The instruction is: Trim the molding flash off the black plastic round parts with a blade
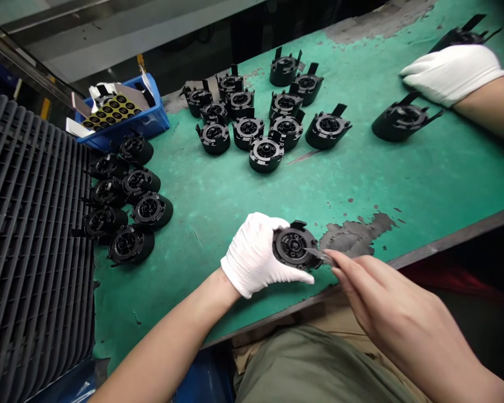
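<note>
My left hand (258,257), in a white glove, grips a round black plastic housing (293,246) by its side, near the front edge of the bench. The housing's ringed face with small holes is turned up toward me. My bare right hand (386,296) pinches a slim, pointed metal tool that looks like tweezers (318,253). The tool's tip lies over the right part of the housing's face; whether it touches cannot be made out. A group of similar black housings (266,154) stands farther back on the bench, and another group (131,244) is at the left.
A green, worn bench top (218,201) spans the view. At the back left sits a blue bin (153,120) with sheets of round black-and-yellow stickers (113,113). Stacked grey ribbed trays (33,240) rise at the left. Another person's gloved hand (456,73) rests among housings at the right.
</note>
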Available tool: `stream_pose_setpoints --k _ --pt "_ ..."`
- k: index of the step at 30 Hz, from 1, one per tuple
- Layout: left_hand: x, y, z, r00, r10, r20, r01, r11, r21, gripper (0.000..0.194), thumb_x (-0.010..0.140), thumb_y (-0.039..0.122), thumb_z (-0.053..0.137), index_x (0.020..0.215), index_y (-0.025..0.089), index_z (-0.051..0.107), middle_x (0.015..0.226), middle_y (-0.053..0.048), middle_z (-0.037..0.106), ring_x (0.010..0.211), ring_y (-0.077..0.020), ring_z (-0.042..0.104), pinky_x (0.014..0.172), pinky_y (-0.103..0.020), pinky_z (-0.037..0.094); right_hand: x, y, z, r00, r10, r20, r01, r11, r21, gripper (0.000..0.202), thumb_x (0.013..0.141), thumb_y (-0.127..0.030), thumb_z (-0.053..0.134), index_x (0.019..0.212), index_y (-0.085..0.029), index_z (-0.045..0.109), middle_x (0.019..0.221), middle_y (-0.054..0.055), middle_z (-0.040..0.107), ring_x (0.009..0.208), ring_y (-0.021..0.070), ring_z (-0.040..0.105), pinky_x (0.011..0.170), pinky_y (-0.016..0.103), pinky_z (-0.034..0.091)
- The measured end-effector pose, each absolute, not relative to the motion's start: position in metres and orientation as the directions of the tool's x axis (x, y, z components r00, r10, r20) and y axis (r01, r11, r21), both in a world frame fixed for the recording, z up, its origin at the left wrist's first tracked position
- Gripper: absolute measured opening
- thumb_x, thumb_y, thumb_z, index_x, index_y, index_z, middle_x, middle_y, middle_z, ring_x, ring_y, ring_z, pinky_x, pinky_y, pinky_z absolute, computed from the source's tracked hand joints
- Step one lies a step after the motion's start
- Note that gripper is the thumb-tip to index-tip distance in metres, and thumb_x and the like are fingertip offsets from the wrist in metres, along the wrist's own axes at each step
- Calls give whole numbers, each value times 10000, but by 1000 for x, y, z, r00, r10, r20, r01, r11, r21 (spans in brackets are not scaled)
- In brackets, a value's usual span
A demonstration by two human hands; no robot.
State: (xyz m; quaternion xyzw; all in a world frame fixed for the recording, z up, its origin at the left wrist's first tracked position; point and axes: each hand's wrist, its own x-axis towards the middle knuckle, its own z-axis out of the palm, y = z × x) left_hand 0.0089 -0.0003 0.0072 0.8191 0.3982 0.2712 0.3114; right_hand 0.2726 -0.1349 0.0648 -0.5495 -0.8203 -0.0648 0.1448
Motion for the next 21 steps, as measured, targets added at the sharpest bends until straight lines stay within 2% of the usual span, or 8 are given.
stream_pose_setpoints --k 4,7,10,12,15,16,17,21 --pt "11 -7 11 584 787 197 508 -544 668 1175 567 1154 1031 1292 248 846 1135 -125 858 1065 -413 860 1029 -616 750 276 -142 60 -264 904 335 886 365 -286 389 1266 -163 686 1654 -186 698 1154 64 826 928 228 845 853 373 634" --pt "13 -13 11 589 786 189 486 -531 694 1324 609 1150 1026 1530 228 796 1193 -135 882 1050 -407 874 1051 -619 754 270 -143 53 -217 910 353 845 356 -400 455 1234 -105 703 1672 -226 708 1190 69 860 950 232 868 870 365 652" --pt "12 -12 15 583 803 123 449 -445 775 1481 571 1071 1112 1717 225 708 1264 -122 895 1110 -401 889 1125 -613 766 264 -133 45 -194 909 369 788 368 -493 459 1224 -85 676 1644 -263 721 1193 64 884 966 235 883 872 359 680" --pt "8 -6 21 623 779 78 417 -414 809 1360 596 971 1177 1681 270 753 1311 -110 912 1148 -389 894 1140 -591 779 262 -122 40 -183 905 385 773 375 -512 423 1237 -102 647 1618 -267 726 1180 65 891 967 235 886 859 358 691" --pt "3 0 30 691 721 45 362 -399 843 961 702 748 1247 1489 343 872 1323 -59 937 1149 -363 913 1110 -539 798 262 -102 32 -180 897 405 785 379 -490 354 1267 -158 623 1587 -252 743 1159 82 891 964 252 878 854 387 696" --pt "1 1 31 693 720 39 347 -380 858 906 706 696 1262 1452 344 889 1310 -49 940 1131 -357 921 1087 -522 804 263 -94 29 -183 894 409 789 382 -481 344 1274 -176 620 1583 -247 752 1157 89 890 967 258 872 863 400 695" --pt "-1 0 31 682 731 29 338 -350 874 935 688 668 1278 1468 332 888 1311 -50 939 1123 -355 928 1070 -510 809 264 -86 27 -183 892 414 791 383 -477 339 1277 -190 621 1581 -242 763 1161 95 890 972 263 866 874 410 691" --pt "-4 -5 24 651 759 -10 339 -278 899 1267 638 682 1295 1716 298 753 1421 -97 919 1214 -372 937 1088 -520 820 270 -56 24 -150 888 434 804 365 -469 345 1282 -239 639 1592 -219 788 1230 119 897 1047 271 857 952 425 683"
